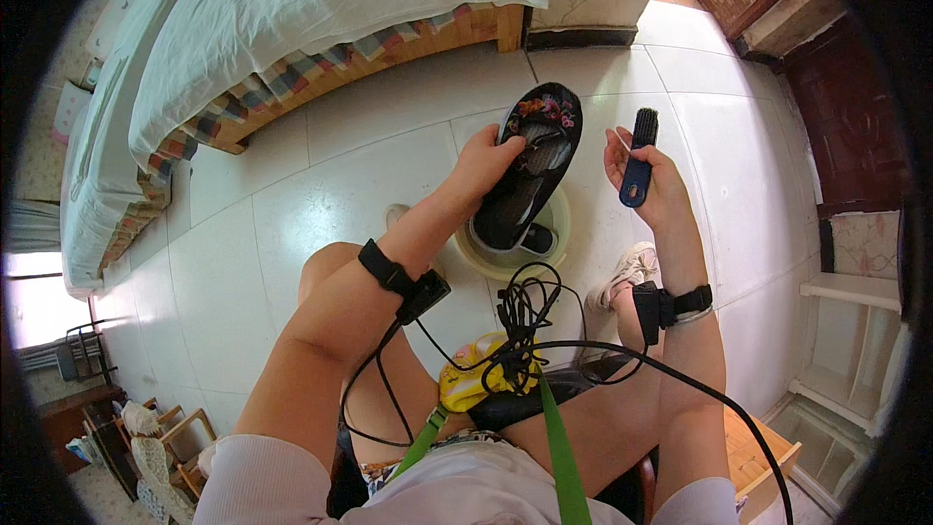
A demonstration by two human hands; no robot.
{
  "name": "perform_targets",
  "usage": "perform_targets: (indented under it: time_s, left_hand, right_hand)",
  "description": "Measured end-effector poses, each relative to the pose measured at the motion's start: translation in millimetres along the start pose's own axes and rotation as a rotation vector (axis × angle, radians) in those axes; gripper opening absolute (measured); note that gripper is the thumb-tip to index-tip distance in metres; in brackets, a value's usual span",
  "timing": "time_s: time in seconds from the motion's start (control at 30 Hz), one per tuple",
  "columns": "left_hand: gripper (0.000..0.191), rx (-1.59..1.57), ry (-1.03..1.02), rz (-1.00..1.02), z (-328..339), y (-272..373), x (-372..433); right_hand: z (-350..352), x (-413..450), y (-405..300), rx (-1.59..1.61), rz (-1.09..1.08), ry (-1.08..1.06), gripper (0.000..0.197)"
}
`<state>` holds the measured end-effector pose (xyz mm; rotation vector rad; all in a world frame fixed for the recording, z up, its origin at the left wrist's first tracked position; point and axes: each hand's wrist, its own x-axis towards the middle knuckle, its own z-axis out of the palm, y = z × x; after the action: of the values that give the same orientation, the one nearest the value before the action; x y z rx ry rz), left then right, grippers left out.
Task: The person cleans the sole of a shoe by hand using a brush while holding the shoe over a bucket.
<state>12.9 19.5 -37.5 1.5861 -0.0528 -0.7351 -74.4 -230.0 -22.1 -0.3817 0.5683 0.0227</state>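
Observation:
My left hand [496, 157] grips the edge of a black sandal [528, 168] with colourful flowers on its upper part, the thumb pressed on the inner side. The sandal is held tilted over a pale yellow basin [466, 251] on the floor. Inside the basin lies a second dark shoe [539, 239], partly hidden by the held one. To the right, my right hand [652, 175] holds a dark blue scrubbing brush [638, 160] by its handle, with black bristles at the upper end. Brush and sandal are apart.
Tangled black cables [525, 328] hang over my lap beside a yellow pouch [474, 372]. A wooden bed [364, 73] with a white sheet stands ahead on the left. On the right are a white shelf [838, 335] and a dark red door [845, 117]. My shoe [630, 273] rests near the basin.

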Motion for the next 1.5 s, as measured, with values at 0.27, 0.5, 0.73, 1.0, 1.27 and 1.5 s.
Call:
perform_targets:
  time_s: [0.27, 0.5, 0.73, 1.0, 1.27, 1.5]
  left_hand:
    - [0.035, -0.009, 0.004, 0.022, 1, -2, 2]
    - [0.035, 0.004, 0.012, 0.015, 3, -2, 1]
    - [0.037, 0.046, 0.009, 0.022, 4, -4, 2]
    - [0.041, 0.059, 0.025, 0.039, 3, -3, 3]
    - [0.041, 0.048, 0.014, 0.013, 6, 1, -2]
    - [0.038, 0.031, 0.015, 0.022, 5, 2, -5]
  right_hand:
    - [12, -6, -2, -0.074, -0.101, -0.127, 0.040]
    - [16, -9, -2, -0.114, -0.165, -0.139, 0.048]
    - [15, -10, -3, -0.059, -0.139, -0.208, 0.050]
    - [16, -9, 3, -0.063, -0.124, -0.070, 0.045]
    - [14, -9, 2, -0.068, -0.121, -0.076, 0.047]
    - [37, -31, 4, -0.099, -0.152, -0.342, 0.058]
